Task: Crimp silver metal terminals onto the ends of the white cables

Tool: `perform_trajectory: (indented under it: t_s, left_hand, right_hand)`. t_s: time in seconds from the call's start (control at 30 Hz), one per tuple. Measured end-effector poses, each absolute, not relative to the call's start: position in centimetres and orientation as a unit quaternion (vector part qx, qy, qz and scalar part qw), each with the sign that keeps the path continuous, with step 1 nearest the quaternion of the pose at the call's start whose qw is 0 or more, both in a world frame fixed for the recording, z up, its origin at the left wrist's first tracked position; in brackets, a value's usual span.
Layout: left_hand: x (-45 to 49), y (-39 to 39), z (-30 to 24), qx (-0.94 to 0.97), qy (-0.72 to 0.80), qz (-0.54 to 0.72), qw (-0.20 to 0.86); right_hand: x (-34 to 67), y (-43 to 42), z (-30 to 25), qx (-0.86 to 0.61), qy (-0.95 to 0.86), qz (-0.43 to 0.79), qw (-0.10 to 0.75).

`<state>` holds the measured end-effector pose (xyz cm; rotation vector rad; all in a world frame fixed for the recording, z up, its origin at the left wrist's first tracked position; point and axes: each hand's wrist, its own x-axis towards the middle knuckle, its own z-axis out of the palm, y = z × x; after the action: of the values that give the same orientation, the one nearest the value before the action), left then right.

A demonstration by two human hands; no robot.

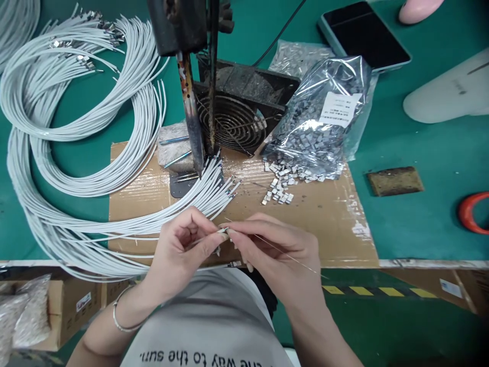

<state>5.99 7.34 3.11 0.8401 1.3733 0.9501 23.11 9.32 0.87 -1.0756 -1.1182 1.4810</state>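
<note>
My left hand point(183, 244) pinches the stripped end of a white cable point(114, 238) near the table's front edge. My right hand point(275, 250) meets it fingertip to fingertip and pinches a thin wire point(290, 256) that trails off to the right. Just beyond my hands a bundle of white cables point(198, 196) fans out over a taped cardboard sheet point(324, 214). Small metal shells point(280, 188) lie loose on the cardboard, spilled from a clear plastic bag point(321, 122).
A soldering iron point(191, 112) hangs in a stand in front of a black fan point(237, 117). Large loops of white cable point(76, 102) cover the left of the green table. A phone point(362, 33), a brown sponge point(395, 181) and a red tape roll point(473, 211) lie at right.
</note>
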Motion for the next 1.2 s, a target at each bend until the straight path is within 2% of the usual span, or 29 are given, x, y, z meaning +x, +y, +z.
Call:
perform_trajectory:
  t_s: [0.17, 0.37, 0.5, 0.67, 0.8, 1.1, 1.2]
  left_hand:
    - [6.2, 7.1, 2.9, 0.405, 0.616, 0.417, 0.532]
    - [6.1, 6.8, 2.8, 0.468, 0.612, 0.412, 0.486]
    - [5.2, 6.6, 3.3, 0.524, 0.603, 0.340, 0.496]
    - [4.3, 7.0, 4.4, 0.522, 0.578, 0.266, 0.567]
    - [4.7, 7.1, 4.3, 0.475, 0.603, 0.305, 0.564]
    - [5.9, 5.4, 2.9, 0.515, 0.633, 0.359, 0.454]
    - [6.3, 5.3, 2.5, 0.484, 0.620, 0.387, 0.481]
  right_hand:
    - [22.8, 9.0, 0.1, -0.442, -0.425, 0.627, 0.482]
    - [22.8, 9.2, -0.2, -0.434, -0.343, 0.711, 0.433]
    - [23.8, 9.4, -0.3, -0.442, -0.361, 0.720, 0.393]
    - [24.5, 9.3, -0.1, -0.444, -0.389, 0.728, 0.349]
    - [24.2, 9.3, 0.4, -0.438, -0.391, 0.722, 0.366]
    - [22.4, 8.8, 0.9, -0.467, -0.376, 0.654, 0.462]
    - [21.5, 8.3, 0.9, -0.494, -0.393, 0.608, 0.482]
